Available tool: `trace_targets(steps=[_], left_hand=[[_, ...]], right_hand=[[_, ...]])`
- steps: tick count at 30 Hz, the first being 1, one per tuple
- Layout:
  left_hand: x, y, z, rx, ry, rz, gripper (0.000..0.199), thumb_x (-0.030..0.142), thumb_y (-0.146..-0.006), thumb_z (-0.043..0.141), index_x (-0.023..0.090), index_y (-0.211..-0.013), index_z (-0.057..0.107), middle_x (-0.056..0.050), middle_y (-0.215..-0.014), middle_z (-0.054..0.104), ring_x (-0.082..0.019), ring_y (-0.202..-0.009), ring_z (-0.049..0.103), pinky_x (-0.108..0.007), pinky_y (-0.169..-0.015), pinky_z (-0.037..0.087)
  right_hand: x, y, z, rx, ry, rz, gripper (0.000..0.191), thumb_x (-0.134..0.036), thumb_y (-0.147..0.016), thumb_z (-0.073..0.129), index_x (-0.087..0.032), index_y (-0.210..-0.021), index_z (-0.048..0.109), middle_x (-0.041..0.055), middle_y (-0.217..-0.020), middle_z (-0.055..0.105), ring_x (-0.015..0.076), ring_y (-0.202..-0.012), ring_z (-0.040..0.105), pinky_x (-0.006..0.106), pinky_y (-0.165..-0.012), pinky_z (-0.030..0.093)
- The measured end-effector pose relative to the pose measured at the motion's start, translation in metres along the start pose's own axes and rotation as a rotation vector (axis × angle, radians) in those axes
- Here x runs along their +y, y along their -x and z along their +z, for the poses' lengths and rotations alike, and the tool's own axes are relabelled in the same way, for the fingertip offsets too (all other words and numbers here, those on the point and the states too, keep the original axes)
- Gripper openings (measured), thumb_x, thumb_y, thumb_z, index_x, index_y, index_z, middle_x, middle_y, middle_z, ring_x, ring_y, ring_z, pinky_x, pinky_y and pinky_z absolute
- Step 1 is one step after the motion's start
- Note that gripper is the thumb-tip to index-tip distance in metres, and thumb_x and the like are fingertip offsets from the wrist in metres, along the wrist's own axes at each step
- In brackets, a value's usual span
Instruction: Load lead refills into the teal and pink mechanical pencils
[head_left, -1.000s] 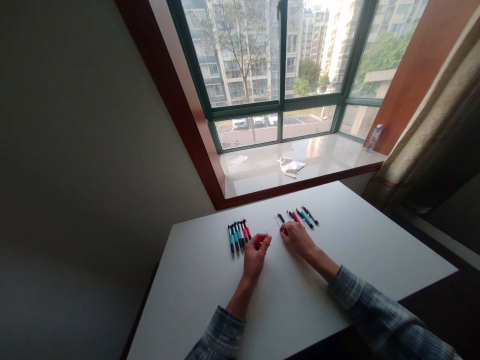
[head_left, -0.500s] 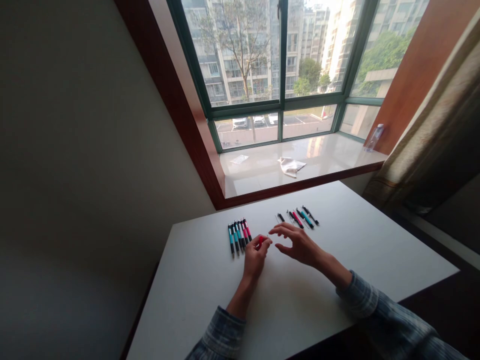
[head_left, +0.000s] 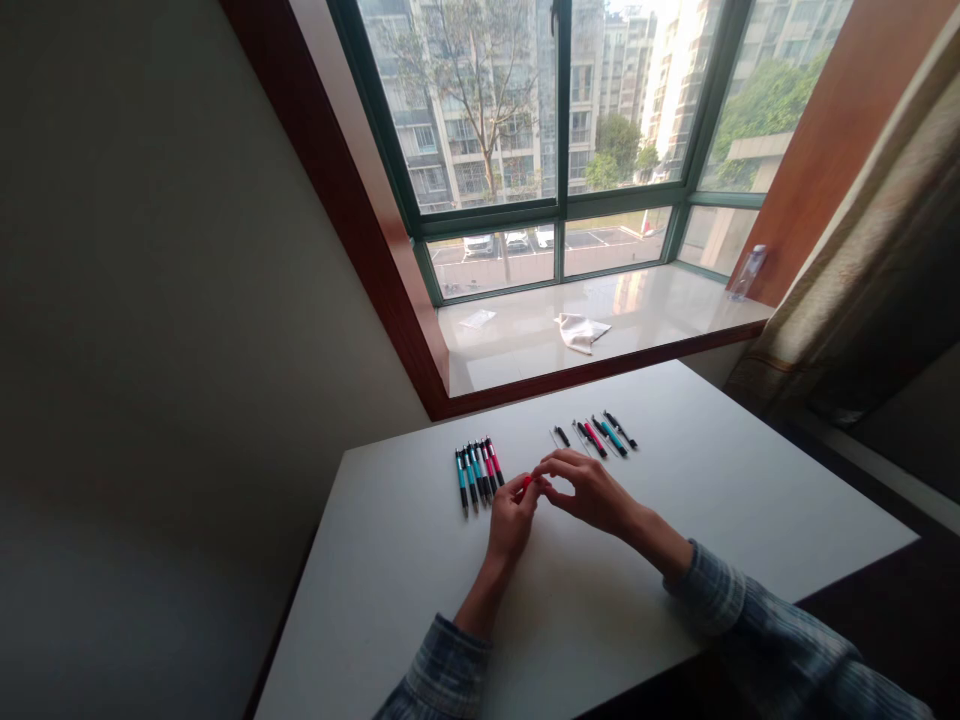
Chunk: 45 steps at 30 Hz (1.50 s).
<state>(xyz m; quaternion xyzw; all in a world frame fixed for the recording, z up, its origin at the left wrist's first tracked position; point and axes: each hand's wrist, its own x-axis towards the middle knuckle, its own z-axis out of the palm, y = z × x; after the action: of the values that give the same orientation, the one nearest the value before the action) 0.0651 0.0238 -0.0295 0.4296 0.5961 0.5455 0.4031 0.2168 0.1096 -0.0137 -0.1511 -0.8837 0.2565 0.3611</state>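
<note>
And here we are at the white desk [head_left: 390,620], with the left hand [head_left: 512,520] doing the holding: its fingers [head_left: 523,497] are pinching a small red piece [head_left: 527,483], and so little of it is showing that I can't call exactly what it is. The visible end is pointing up and to the right, toward the right hand [head_left: 589,495], but the grip is hiding its full long axis. The left hand is the one on it, of course, yet the right is right there too, its fingers [head_left: 559,463] curling inward with their tips sitting just beside the red piece and the left fingers. Are they gripping it as well? From this view, I can't tell. Just behind the left hand, a tight group of teal, black and pink pens [head_left: 476,475] is lying on the desk, slanting toward the person. Further right, a looser row of pens [head_left: 598,435] is lying beyond the right hand, and past the desk's far edge, a crumpled cloth [head_left: 581,333] is sitting on the window sill [head_left: 510,345].
</note>
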Motion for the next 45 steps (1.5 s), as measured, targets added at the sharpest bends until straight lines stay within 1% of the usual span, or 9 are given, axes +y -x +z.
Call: trace_targets(steps=[4, 10, 16, 22, 26, 30, 39, 42, 45], left_hand=[[0.001, 0.0, 0.0, 0.037, 0.009, -0.022, 0.044, 0.058, -0.091, 0.059, 0.016, -0.095, 0.074, -0.003, -0.082, 0.06, -0.011, -0.06, 0.041, -0.024, -0.054, 0.031], [0.005, -0.001, 0.0, 0.059, 0.138, -0.052, 0.05, 0.061, -0.09, 0.056, 0.016, -0.1, 0.074, -0.005, -0.085, 0.061, -0.01, -0.06, 0.041, -0.024, -0.054, 0.031], [0.002, -0.001, -0.001, 0.066, 0.163, -0.047, 0.05, 0.061, -0.089, 0.057, 0.015, -0.098, 0.074, -0.005, -0.084, 0.061, -0.011, -0.06, 0.042, -0.024, -0.055, 0.032], [0.002, -0.001, -0.002, 0.104, 0.145, 0.022, 0.045, 0.057, -0.093, 0.056, 0.018, -0.102, 0.076, -0.006, -0.087, 0.066, -0.016, -0.072, 0.053, -0.027, -0.067, 0.043], [0.005, -0.001, -0.005, 0.142, 0.089, 0.074, 0.043, 0.055, -0.097, 0.053, 0.02, -0.107, 0.077, -0.009, -0.102, 0.072, -0.022, -0.095, 0.061, -0.032, -0.087, 0.048], [0.007, 0.0, -0.004, 0.145, 0.094, 0.094, 0.045, 0.057, -0.096, 0.053, 0.021, -0.108, 0.078, -0.009, -0.105, 0.073, -0.024, -0.098, 0.063, -0.034, -0.088, 0.05], [0.011, 0.003, 0.003, 0.051, 0.195, 0.032, 0.053, 0.062, -0.091, 0.06, 0.019, -0.119, 0.075, -0.007, -0.1, 0.068, -0.018, -0.077, 0.065, -0.032, -0.075, 0.058], [0.008, -0.001, -0.002, 0.121, 0.112, 0.085, 0.05, 0.056, -0.09, 0.065, 0.02, -0.124, 0.071, -0.008, -0.103, 0.069, -0.017, -0.079, 0.065, -0.03, -0.074, 0.056], [0.004, -0.006, -0.008, 0.28, 0.091, 0.144, 0.044, 0.05, -0.084, 0.075, 0.019, -0.115, 0.069, -0.005, -0.095, 0.07, -0.016, -0.076, 0.067, -0.029, -0.072, 0.056]], right_hand=[[0.023, -0.008, -0.012, -0.015, 0.101, 0.042, 0.027, -0.013, -0.092, 0.068, -0.023, -0.117, 0.069, 0.0068, -0.111, 0.074, 0.0239, -0.103, 0.068, 0.04, -0.088, 0.058], [0.068, -0.027, -0.026, -0.098, 0.301, 0.112, 0.036, -0.007, -0.087, 0.069, -0.022, -0.12, 0.07, 0.0076, -0.107, 0.076, 0.027, -0.105, 0.065, 0.045, -0.093, 0.056], [0.083, -0.033, -0.021, -0.132, 0.292, 0.123, 0.036, -0.006, -0.083, 0.071, -0.021, -0.116, 0.072, 0.0085, -0.105, 0.076, 0.0277, -0.102, 0.066, 0.045, -0.092, 0.055], [0.059, -0.02, -0.019, 0.022, 0.1, 0.17, 0.017, -0.015, -0.091, 0.066, -0.022, -0.105, 0.074, 0.0072, -0.1, 0.076, 0.0246, -0.095, 0.067, 0.043, -0.087, 0.054], [0.017, -0.001, 0.005, 0.066, -0.217, 0.282, 0.012, -0.031, -0.096, 0.066, -0.02, -0.094, 0.07, 0.0042, -0.087, 0.074, 0.0186, -0.078, 0.067, 0.034, -0.072, 0.055], [-0.011, 0.014, 0.033, 0.048, -0.53, 0.376, 0.021, -0.038, -0.09, 0.074, -0.019, -0.092, 0.067, 0.0029, -0.087, 0.072, 0.0176, -0.078, 0.068, 0.032, -0.072, 0.057], [-0.008, 0.018, 0.05, 0.078, -0.8, 0.514, 0.035, -0.044, -0.079, 0.083, -0.019, -0.085, 0.06, -0.0006, -0.081, 0.065, 0.0159, -0.074, 0.065, 0.029, -0.068, 0.056], [-0.009, 0.018, 0.049, 0.077, -0.813, 0.522, 0.033, -0.044, -0.08, 0.081, -0.02, -0.088, 0.06, 0.0007, -0.084, 0.067, 0.0167, -0.077, 0.066, 0.03, -0.071, 0.055], [-0.008, 0.018, 0.047, 0.099, -0.816, 0.535, 0.033, -0.044, -0.08, 0.081, -0.021, -0.091, 0.06, 0.0018, -0.087, 0.069, 0.0178, -0.08, 0.066, 0.032, -0.075, 0.056]])
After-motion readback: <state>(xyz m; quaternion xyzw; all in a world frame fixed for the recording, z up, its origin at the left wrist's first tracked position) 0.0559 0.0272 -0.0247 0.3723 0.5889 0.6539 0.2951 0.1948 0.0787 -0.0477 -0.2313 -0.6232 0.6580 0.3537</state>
